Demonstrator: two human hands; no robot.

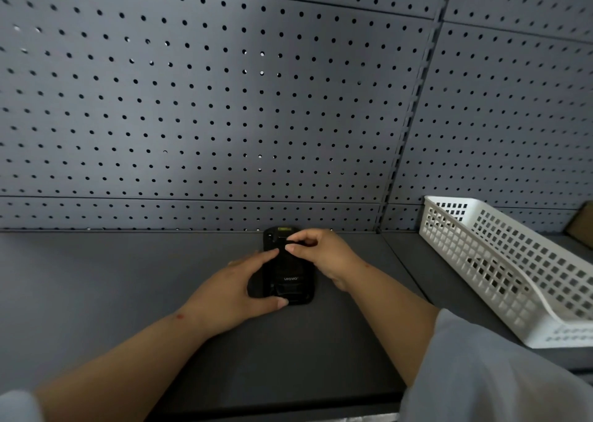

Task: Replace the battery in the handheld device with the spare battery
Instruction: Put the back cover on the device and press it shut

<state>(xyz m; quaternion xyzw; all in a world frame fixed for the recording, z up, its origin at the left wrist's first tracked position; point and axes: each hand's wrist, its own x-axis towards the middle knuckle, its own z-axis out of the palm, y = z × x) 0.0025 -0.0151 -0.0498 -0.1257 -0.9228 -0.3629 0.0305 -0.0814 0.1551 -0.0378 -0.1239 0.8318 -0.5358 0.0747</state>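
Observation:
A black handheld device (286, 274) lies back-side up on the dark grey shelf (112, 277), its far end close to the pegboard wall. It carries a "urovo" label and a strap or latch near its near end. My left hand (231, 296) grips its left side, thumb along the near edge and forefinger on the back. My right hand (321, 256) pinches a small black part at the upper back of the device with thumb and forefinger. No spare battery shows in this view.
A white perforated plastic basket (500, 261) stands on the shelf to the right. A brown cardboard piece (582, 226) sits behind it. The grey pegboard wall (224, 101) rises directly behind the device. The shelf's front edge runs near the bottom.

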